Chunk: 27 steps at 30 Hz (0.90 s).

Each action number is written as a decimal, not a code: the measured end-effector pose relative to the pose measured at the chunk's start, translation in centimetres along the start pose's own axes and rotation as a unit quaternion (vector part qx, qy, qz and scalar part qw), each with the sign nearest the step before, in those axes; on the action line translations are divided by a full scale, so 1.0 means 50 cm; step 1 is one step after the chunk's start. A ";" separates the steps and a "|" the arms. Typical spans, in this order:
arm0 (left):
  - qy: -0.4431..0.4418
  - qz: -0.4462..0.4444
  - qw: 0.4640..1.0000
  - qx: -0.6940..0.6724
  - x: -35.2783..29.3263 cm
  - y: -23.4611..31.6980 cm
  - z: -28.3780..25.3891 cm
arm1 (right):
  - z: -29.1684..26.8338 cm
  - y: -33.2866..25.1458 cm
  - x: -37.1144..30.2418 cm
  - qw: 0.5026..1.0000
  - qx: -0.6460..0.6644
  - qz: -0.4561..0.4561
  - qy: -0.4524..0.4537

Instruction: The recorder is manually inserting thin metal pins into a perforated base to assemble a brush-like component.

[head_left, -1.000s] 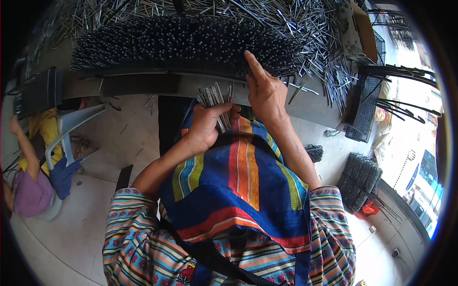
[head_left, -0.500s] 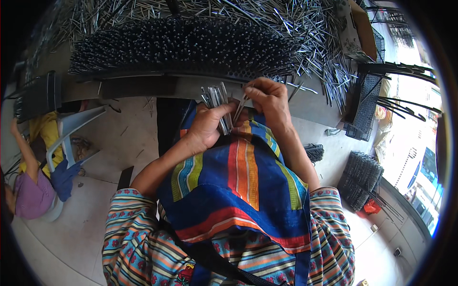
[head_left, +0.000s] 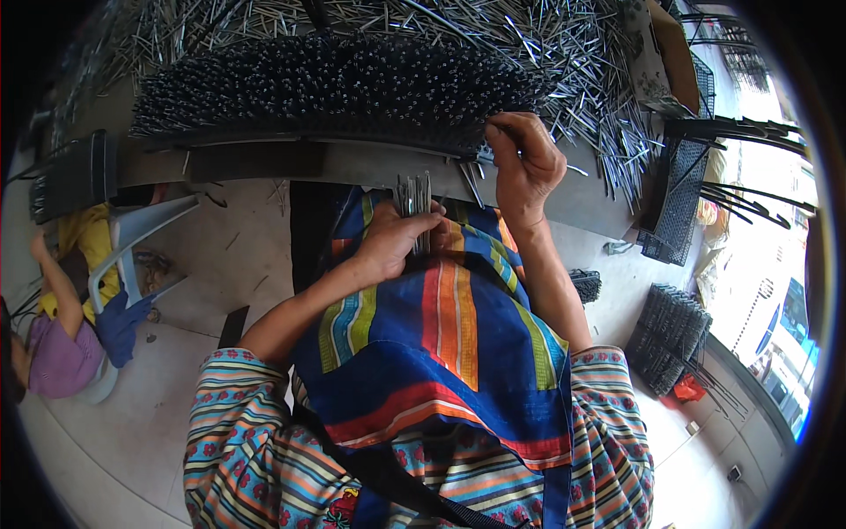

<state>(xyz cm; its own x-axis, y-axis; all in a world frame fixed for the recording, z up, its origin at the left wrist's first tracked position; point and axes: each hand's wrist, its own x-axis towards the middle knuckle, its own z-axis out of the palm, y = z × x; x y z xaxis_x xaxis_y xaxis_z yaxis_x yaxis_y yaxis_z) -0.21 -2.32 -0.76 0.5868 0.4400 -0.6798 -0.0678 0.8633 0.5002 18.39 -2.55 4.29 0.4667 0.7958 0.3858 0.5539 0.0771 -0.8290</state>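
Note:
My left hand is closed round a bundle of thin metal strips, held upright over my lap near the table's edge. At the right end of a long black rack, my right hand is pinched, its fingertips at the rack's corner. Whatever lies between those fingertips is too small to make out. Dark, shiny-tipped pieces stand densely packed in the rack, like bristles. Just left of my right hand, a couple of loose strips jut over the table's near edge.
A large heap of loose metal strips spreads behind and right of the rack. An open box stands at the far right, near black perforated racks. Stacked dark bristly blocks sit on the floor. Another person sits at left beside a chair.
My right hand has moved up and right, away from the bundle to the rack's right corner. My left hand still grips the bundle, now held more upright.

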 end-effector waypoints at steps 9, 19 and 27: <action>-0.015 -0.042 0.992 -0.116 0.003 0.049 0.048 | 0.003 0.017 0.011 0.998 0.030 -0.053 -0.020; -0.053 -0.017 0.996 0.075 0.010 -0.006 0.010 | 0.001 0.016 0.011 0.998 0.036 -0.014 -0.050; 0.001 0.002 1.000 0.016 -0.006 0.025 0.033 | 0.010 0.020 0.005 0.998 0.011 -0.010 -0.062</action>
<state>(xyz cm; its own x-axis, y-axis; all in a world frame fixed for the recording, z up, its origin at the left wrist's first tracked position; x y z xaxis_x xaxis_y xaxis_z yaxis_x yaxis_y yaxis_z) 0.87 -1.77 0.97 0.5850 0.4444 -0.6784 -0.0443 0.8528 0.5204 18.72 -1.98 3.34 0.3650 0.8625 0.3507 0.5471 0.1060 -0.8303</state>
